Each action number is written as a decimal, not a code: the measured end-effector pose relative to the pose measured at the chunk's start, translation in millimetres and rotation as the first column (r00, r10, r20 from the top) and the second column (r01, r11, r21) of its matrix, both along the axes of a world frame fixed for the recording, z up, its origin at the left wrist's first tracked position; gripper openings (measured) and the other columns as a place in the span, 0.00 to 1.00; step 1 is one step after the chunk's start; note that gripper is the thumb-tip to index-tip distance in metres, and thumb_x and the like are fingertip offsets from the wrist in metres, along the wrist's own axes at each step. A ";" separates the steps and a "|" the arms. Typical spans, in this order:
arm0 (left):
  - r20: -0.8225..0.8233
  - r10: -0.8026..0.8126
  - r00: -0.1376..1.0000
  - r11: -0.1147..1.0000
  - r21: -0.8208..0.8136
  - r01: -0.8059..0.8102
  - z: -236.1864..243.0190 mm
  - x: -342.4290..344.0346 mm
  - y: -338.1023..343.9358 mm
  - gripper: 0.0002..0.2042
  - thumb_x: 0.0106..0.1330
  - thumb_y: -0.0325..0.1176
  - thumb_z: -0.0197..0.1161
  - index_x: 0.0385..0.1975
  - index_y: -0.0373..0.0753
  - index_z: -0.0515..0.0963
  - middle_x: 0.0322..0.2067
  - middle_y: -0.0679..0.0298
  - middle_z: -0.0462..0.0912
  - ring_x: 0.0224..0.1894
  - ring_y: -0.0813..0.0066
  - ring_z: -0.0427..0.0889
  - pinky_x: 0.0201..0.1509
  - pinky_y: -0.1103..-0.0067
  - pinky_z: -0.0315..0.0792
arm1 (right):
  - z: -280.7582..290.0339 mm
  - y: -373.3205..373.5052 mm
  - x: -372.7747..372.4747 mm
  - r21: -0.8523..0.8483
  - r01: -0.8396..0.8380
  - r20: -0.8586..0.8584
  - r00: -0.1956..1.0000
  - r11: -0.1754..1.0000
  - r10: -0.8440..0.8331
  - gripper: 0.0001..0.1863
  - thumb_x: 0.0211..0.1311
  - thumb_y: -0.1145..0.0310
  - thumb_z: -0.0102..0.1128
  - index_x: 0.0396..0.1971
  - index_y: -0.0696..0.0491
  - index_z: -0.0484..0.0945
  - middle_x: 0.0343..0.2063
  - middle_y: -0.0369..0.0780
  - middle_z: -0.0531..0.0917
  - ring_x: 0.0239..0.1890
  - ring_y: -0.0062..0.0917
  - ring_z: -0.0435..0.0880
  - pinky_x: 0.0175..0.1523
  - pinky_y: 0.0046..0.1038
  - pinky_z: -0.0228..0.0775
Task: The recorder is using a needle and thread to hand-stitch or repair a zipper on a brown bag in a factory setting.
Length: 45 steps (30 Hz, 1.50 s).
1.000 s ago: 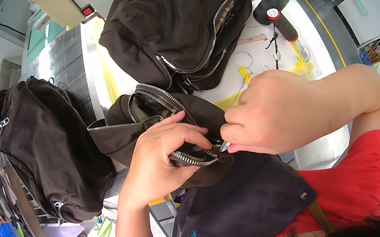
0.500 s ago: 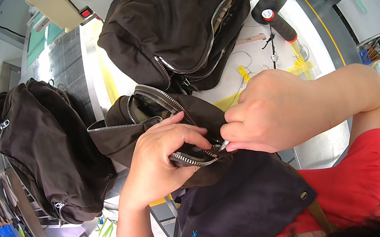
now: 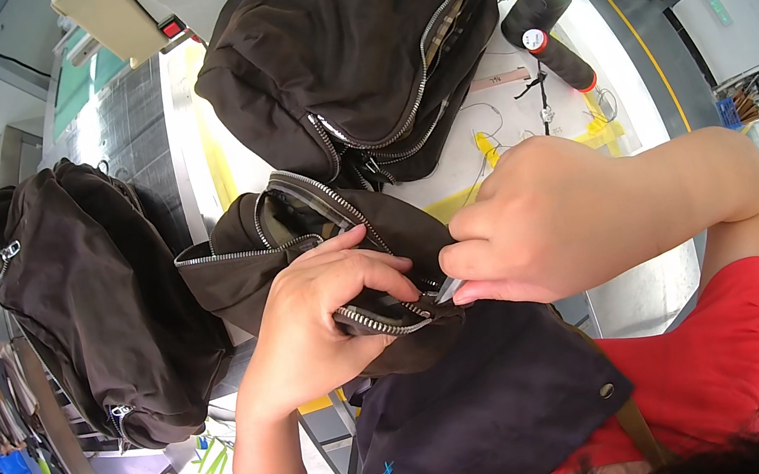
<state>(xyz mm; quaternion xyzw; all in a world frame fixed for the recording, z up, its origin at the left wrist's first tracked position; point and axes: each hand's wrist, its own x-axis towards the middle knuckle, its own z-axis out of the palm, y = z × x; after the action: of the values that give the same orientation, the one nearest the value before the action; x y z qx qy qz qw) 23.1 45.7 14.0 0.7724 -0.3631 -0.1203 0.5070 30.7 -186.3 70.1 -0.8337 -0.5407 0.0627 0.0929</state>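
Gripping the near bag [image 3: 236, 288] with my left hand [image 3: 323, 308], I should gently steer the silvery tip [image 3: 448, 290] my right hand [image 3: 536, 232] pinches by the zipper [image 3: 377, 325]

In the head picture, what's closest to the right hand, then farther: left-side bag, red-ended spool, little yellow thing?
From the right hand:
1. Little yellow thing, just beyond it.
2. Red-ended spool, farther back, slightly right.
3. Left-side bag, far off left.

Silvery tool [image 3: 449, 290] mostly hidden, kind unclear; large backpack [image 3: 337, 52] cut off at top edge
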 end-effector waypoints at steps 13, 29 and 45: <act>-0.001 -0.028 1.000 1.000 0.006 0.028 -0.4 1.4 -1.6 0.13 0.34 0.21 0.66 0.24 0.39 0.76 0.28 0.65 0.81 0.37 0.66 0.81 0.58 0.63 0.66 | 10.3 10.3 10.0 -0.182 -0.269 0.104 0.951 0.946 0.290 0.05 0.40 0.67 0.56 0.19 0.51 0.71 0.15 0.32 0.68 0.17 0.20 0.73 0.22 0.22 0.64; -0.059 -0.094 0.994 0.995 0.028 0.095 1.2 2.4 -1.6 0.13 0.34 0.22 0.68 0.23 0.40 0.77 0.28 0.67 0.82 0.36 0.68 0.82 0.58 0.63 0.66 | -3.3 8.4 9.8 -0.090 -0.397 0.366 0.840 0.913 0.401 0.06 0.39 0.66 0.54 0.17 0.52 0.72 0.13 0.31 0.67 0.16 0.18 0.70 0.22 0.19 0.57; -0.060 -0.089 0.994 0.995 0.044 0.091 2.4 1.9 -2.1 0.13 0.34 0.21 0.67 0.24 0.40 0.77 0.29 0.66 0.82 0.38 0.68 0.82 0.59 0.62 0.64 | -11.2 6.0 7.9 -0.034 -0.371 0.300 0.882 0.928 0.363 0.06 0.40 0.66 0.54 0.17 0.51 0.72 0.14 0.30 0.68 0.17 0.18 0.70 0.23 0.19 0.57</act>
<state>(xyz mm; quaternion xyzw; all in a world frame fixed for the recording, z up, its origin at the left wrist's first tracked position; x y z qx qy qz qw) 25.0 43.6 16.3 0.7632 -0.3797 -0.1739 0.4931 38.6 -180.4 58.8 -0.7147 -0.6972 -0.0552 0.0062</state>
